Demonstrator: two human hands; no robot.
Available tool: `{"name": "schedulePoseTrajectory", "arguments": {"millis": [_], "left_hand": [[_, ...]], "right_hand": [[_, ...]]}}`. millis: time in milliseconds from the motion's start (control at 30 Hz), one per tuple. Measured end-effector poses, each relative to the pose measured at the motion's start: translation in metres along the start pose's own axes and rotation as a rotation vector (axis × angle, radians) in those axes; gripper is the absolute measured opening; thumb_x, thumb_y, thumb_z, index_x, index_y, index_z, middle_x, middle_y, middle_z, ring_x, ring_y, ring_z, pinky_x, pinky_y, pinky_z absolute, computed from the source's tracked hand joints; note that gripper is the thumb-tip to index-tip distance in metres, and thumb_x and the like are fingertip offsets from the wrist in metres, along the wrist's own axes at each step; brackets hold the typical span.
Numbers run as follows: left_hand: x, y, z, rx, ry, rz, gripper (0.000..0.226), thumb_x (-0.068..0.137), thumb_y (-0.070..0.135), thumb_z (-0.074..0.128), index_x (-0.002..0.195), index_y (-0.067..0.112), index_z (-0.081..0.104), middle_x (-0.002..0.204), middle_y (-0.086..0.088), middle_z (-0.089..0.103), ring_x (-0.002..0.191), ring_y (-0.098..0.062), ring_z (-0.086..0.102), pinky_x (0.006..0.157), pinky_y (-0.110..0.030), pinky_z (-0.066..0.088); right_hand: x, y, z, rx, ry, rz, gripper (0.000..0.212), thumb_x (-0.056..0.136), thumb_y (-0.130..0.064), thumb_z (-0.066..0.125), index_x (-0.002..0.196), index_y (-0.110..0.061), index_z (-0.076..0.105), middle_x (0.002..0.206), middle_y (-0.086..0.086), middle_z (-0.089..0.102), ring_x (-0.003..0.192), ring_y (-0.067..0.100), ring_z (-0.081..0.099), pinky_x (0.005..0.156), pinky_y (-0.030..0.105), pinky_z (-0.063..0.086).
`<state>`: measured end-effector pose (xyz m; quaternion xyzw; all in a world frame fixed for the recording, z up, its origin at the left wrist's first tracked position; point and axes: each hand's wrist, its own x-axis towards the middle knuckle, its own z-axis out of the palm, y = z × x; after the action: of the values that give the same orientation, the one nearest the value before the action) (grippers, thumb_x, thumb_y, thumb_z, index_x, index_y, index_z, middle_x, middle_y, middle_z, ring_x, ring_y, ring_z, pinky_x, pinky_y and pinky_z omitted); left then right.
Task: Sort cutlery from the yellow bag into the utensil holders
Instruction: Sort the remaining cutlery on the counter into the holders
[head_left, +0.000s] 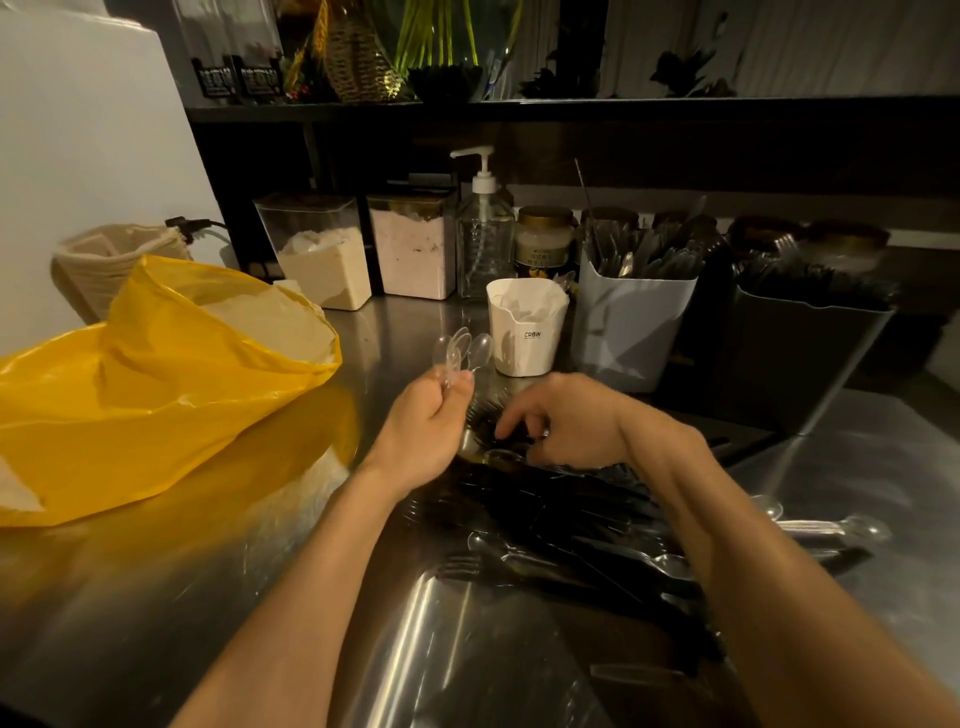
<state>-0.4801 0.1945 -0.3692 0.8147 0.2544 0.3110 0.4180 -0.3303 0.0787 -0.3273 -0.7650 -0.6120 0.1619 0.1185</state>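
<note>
My left hand (428, 423) grips a small bunch of clear plastic spoons (462, 351), bowls pointing up, just left of the white holder (527, 332). My right hand (566, 421) reaches down into a pile of black plastic cutlery (582, 525) on the steel counter, fingers curled among the pieces; what it holds is hidden. The yellow bag (156, 384) lies open at the left. A grey holder (631, 322) with dark cutlery and a black holder (800, 353) full of black forks stand at the right.
Behind the holders stand two clear canisters (322, 254) of powder, a pump bottle (483, 234) and jars. A stack of paper filters (104, 260) sits behind the bag. Loose clear spoons (831, 527) lie at the pile's right edge.
</note>
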Motion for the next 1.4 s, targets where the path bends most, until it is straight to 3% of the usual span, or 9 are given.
{"name": "schedulePoseTrajectory", "arguments": {"millis": [133, 333, 500, 633, 700, 800, 900, 1067, 1400], "left_hand": [[0.002, -0.005, 0.005, -0.049, 0.015, -0.038, 0.032, 0.107, 0.04, 0.038, 0.08, 0.025, 0.047, 0.053, 0.018, 0.046, 0.055, -0.006, 0.043, 0.065, -0.037, 0.038], [0.004, -0.008, 0.004, -0.037, 0.125, -0.049, 0.033, 0.105, 0.036, 0.039, 0.076, 0.024, 0.048, 0.065, 0.01, 0.056, 0.063, -0.014, 0.053, 0.068, -0.039, 0.047], [0.0, 0.005, 0.004, 0.056, 0.122, 0.001, 0.027, 0.107, 0.025, 0.041, 0.087, 0.021, 0.058, 0.083, 0.008, 0.06, 0.078, 0.0, 0.055, 0.074, -0.022, 0.041], [-0.004, 0.017, 0.015, -0.215, -0.056, 0.007, 0.029, 0.108, 0.034, 0.037, 0.104, 0.02, 0.062, 0.091, -0.003, 0.074, 0.09, -0.012, 0.07, 0.087, -0.038, 0.053], [-0.005, 0.021, 0.018, -0.316, -0.093, -0.037, 0.027, 0.109, 0.032, 0.036, 0.105, 0.016, 0.058, 0.082, -0.006, 0.068, 0.069, -0.013, 0.065, 0.069, -0.035, 0.055], [-0.006, 0.022, 0.018, -0.429, -0.089, -0.109, 0.019, 0.109, 0.027, 0.037, 0.098, 0.022, 0.052, 0.062, 0.007, 0.044, 0.052, -0.005, 0.036, 0.046, -0.02, 0.033], [-0.004, 0.019, 0.015, -0.441, -0.09, -0.124, 0.022, 0.109, 0.03, 0.036, 0.106, 0.018, 0.055, 0.057, 0.012, 0.04, 0.051, -0.005, 0.033, 0.048, -0.023, 0.028], [-0.005, 0.018, 0.018, -0.407, -0.106, -0.131, 0.024, 0.109, 0.024, 0.036, 0.105, 0.016, 0.058, 0.07, 0.005, 0.042, 0.054, -0.003, 0.036, 0.048, -0.021, 0.03], [-0.003, 0.014, 0.019, -0.345, -0.092, -0.121, 0.026, 0.109, 0.023, 0.036, 0.093, 0.02, 0.057, 0.074, 0.003, 0.051, 0.063, -0.009, 0.047, 0.052, -0.021, 0.038]], "right_hand": [[0.001, -0.004, 0.009, -0.077, -0.058, -0.017, 0.039, 0.09, -0.013, 0.067, 0.125, -0.03, 0.07, 0.092, -0.008, 0.059, 0.073, 0.005, 0.054, 0.063, 0.013, 0.042], [0.006, -0.003, 0.013, -0.041, 0.097, -0.03, 0.02, 0.09, -0.012, 0.066, 0.101, -0.025, 0.078, 0.093, -0.009, 0.071, 0.09, 0.011, 0.068, 0.086, 0.031, 0.059], [-0.003, -0.004, -0.012, 0.245, 0.391, -0.074, 0.009, 0.09, -0.02, 0.073, 0.095, -0.026, 0.079, 0.086, -0.012, 0.076, 0.081, -0.002, 0.07, 0.081, 0.016, 0.056], [-0.01, -0.017, -0.013, 0.721, 0.414, -0.038, 0.009, 0.089, -0.009, 0.077, 0.095, -0.009, 0.071, 0.079, 0.005, 0.077, 0.072, 0.018, 0.075, 0.077, 0.032, 0.062], [-0.008, -0.016, -0.012, 0.666, 0.422, -0.021, 0.008, 0.088, -0.012, 0.077, 0.094, -0.012, 0.071, 0.078, 0.002, 0.077, 0.074, 0.014, 0.075, 0.08, 0.031, 0.061], [-0.004, 0.0, -0.016, 0.375, 0.477, 0.017, 0.004, 0.088, -0.024, 0.077, 0.087, -0.024, 0.073, 0.08, -0.008, 0.076, 0.08, 0.005, 0.072, 0.082, 0.025, 0.058], [-0.004, 0.038, -0.024, 0.077, 0.451, 0.229, 0.02, 0.09, -0.019, 0.07, 0.076, -0.032, 0.067, 0.092, -0.006, 0.074, 0.093, 0.017, 0.07, 0.089, 0.034, 0.056], [-0.015, 0.07, -0.026, -0.15, 0.048, 0.585, 0.039, 0.094, -0.011, 0.061, 0.131, -0.023, 0.063, 0.135, 0.005, 0.058, 0.117, 0.027, 0.058, 0.102, 0.036, 0.049], [-0.019, 0.071, -0.02, -0.018, 0.074, 0.538, 0.024, 0.09, -0.003, 0.06, 0.108, -0.017, 0.068, 0.112, 0.006, 0.061, 0.09, 0.018, 0.057, 0.084, 0.032, 0.053]]}}
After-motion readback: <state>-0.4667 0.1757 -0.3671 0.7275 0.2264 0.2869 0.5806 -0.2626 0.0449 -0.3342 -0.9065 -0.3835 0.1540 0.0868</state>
